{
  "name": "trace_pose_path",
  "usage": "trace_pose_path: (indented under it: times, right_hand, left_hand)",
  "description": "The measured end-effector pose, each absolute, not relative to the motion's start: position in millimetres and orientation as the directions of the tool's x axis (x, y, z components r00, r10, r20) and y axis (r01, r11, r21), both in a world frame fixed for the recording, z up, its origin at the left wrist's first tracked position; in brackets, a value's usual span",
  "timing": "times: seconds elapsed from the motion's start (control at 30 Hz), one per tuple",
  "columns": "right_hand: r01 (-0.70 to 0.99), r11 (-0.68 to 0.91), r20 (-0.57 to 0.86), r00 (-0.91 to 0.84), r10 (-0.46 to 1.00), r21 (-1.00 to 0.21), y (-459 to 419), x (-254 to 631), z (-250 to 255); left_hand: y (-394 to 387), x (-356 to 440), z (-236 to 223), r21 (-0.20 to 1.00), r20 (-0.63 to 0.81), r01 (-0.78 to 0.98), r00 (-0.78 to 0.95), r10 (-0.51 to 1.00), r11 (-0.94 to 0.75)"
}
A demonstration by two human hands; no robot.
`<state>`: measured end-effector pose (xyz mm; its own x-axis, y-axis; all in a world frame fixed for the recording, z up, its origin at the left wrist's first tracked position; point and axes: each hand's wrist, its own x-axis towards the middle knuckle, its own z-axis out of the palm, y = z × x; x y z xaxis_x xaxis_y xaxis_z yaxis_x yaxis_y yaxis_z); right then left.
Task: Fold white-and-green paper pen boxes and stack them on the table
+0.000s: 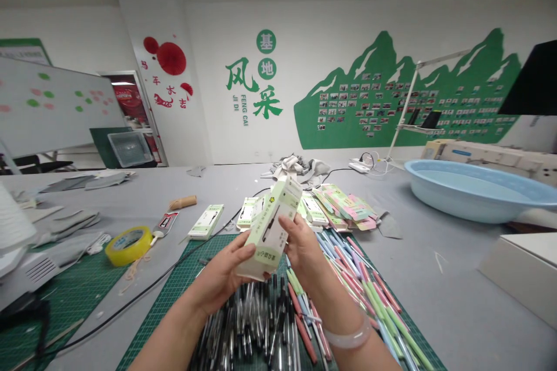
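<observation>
Both hands hold a pale green pen box (272, 226) up above the table, tilted away from me. My left hand (224, 275) grips its near lower end with the thumb on top. My right hand (302, 249) clasps its right side with curled fingers; a pale bangle sits on that wrist. Under the hands lies a heap of black pens (252, 324) on a green cutting mat (174, 290), and to the right a spread of pink, green and blue pens (361, 290).
More small boxes (206, 221) and flat pink-green cartons (348, 203) lie beyond the hands. A yellow tape roll (128, 245) and a black cable (130, 301) lie at left, a light blue basin (474, 191) at right, a grey box (522, 266) at the right edge.
</observation>
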<state>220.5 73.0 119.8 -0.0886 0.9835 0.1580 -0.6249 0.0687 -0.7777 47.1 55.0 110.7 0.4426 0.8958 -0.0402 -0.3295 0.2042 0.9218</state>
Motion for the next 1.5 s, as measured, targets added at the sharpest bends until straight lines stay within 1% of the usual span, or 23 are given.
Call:
trace_pose_path:
  times: [0.07, 0.17, 0.23, 0.27, 0.3, 0.33, 0.4, 0.47, 0.53, 0.6, 0.63, 0.73, 0.83, 0.93, 1.03, 1.1, 1.17, 1.23, 1.33, 1.4, 1.5]
  right_hand:
    - [-0.694, 0.028, 0.213, -0.181, 0.96, -0.72, 70.6, 227.4, 124.3]
    - [-0.775, -0.054, 0.342, -0.339, 0.876, -0.63, 63.2, 234.5, 130.9]
    - [-0.804, -0.105, 0.402, -0.4, 0.823, -0.586, 58.7, 235.6, 133.6]
    - [-0.814, -0.121, 0.401, -0.401, 0.824, -0.568, 57.7, 235.1, 134.1]
    - [-0.822, -0.139, 0.366, -0.389, 0.845, -0.552, 57.8, 234.1, 134.0]
    - [-0.83, -0.159, 0.301, -0.363, 0.882, -0.535, 59.0, 233.0, 133.6]
    - [-0.859, -0.181, 0.115, -0.265, 0.957, -0.479, 64.1, 231.0, 132.2]
    - [-0.892, -0.17, -0.053, -0.162, 0.985, -0.42, 70.5, 230.5, 130.9]
    - [-0.91, -0.156, -0.129, -0.115, 0.985, -0.384, 75.8, 231.2, 130.3]
    - [-0.915, -0.142, -0.139, -0.095, 0.986, -0.378, 78.9, 232.0, 130.2]
    - [-0.916, -0.123, -0.132, -0.078, 0.988, -0.382, 79.6, 232.0, 130.3]
    - [-0.919, -0.071, -0.123, -0.025, 0.992, -0.388, 79.6, 229.8, 130.5]
    - [-0.928, -0.092, -0.13, -0.047, 0.99, -0.361, 78.1, 225.4, 130.3]
    - [-0.926, -0.145, -0.168, -0.091, 0.982, -0.349, 76.3, 220.6, 129.1]
    - [-0.917, -0.17, -0.195, -0.104, 0.975, -0.362, 75.5, 217.0, 127.6]
    - [-0.917, -0.164, -0.188, -0.1, 0.977, -0.364, 75.7, 216.0, 127.2]
    - [-0.92, -0.163, -0.19, -0.1, 0.977, -0.356, 76.1, 215.9, 127.6]
    - [-0.925, -0.155, -0.204, -0.087, 0.975, -0.346, 76.2, 216.0, 128.2]
    - [-0.93, -0.11, -0.222, -0.031, 0.974, -0.35, 75.5, 214.1, 128.4]
    - [-0.925, -0.069, -0.214, 0.014, 0.977, -0.374, 74.5, 211.2, 127.7]
    - [-0.908, 0.019, -0.19, 0.108, 0.976, -0.419, 73.1, 206.0, 125.8]
  left_hand:
    - [52.5, 45.5, 110.2, 0.842, -0.1, -0.412, 0.518, 0.85, 0.35]
    - [48.2, 48.3, 109.3, 0.732, -0.13, -0.442, 0.656, 0.744, 0.518]
    - [45.1, 53.2, 110.9, 0.702, -0.095, -0.435, 0.727, 0.68, 0.564]
    - [43.7, 55.8, 112.4, 0.701, -0.08, -0.428, 0.748, 0.659, 0.571]
    - [42.5, 58.1, 114.2, 0.71, -0.07, -0.423, 0.753, 0.655, 0.563]
    - [41.7, 60.0, 116.1, 0.728, -0.067, -0.42, 0.743, 0.666, 0.542]
    - [41.6, 61.8, 119.4, 0.784, -0.066, -0.407, 0.696, 0.715, 0.468]
    - [43.2, 61.0, 121.0, 0.857, -0.045, -0.386, 0.604, 0.796, 0.341]
    - [45.9, 58.6, 121.1, 0.927, 0.005, -0.33, 0.482, 0.876, 0.176]
    - [48.2, 56.2, 120.3, 0.966, 0.095, -0.26, 0.392, 0.915, 0.011]
    - [48.8, 55.4, 119.8, 0.972, 0.14, -0.23, 0.379, 0.915, -0.054]
    - [48.5, 55.8, 118.7, 0.97, 0.226, -0.169, 0.371, 0.901, -0.174]
    - [46.8, 58.1, 118.9, 0.957, 0.288, -0.106, 0.281, 0.916, -0.269]
    - [45.8, 57.8, 121.5, 0.909, 0.407, 0.008, 0.193, 0.893, -0.416]
    - [45.0, 54.0, 126.3, 0.805, 0.529, 0.181, 0.214, 0.821, -0.565]
    - [43.8, 51.4, 129.5, 0.75, 0.546, 0.264, 0.268, 0.793, -0.606]
    - [42.2, 50.3, 131.8, 0.735, 0.532, 0.297, 0.304, 0.79, -0.609]
    - [40.4, 51.3, 132.8, 0.746, 0.517, 0.288, 0.319, 0.795, -0.601]
    - [38.1, 55.5, 132.6, 0.772, 0.493, 0.296, 0.278, 0.824, -0.562]
    - [37.0, 58.6, 132.3, 0.802, 0.454, 0.313, 0.233, 0.86, -0.508]
    - [36.4, 61.4, 131.6, 0.854, 0.39, 0.289, 0.193, 0.9, -0.432]
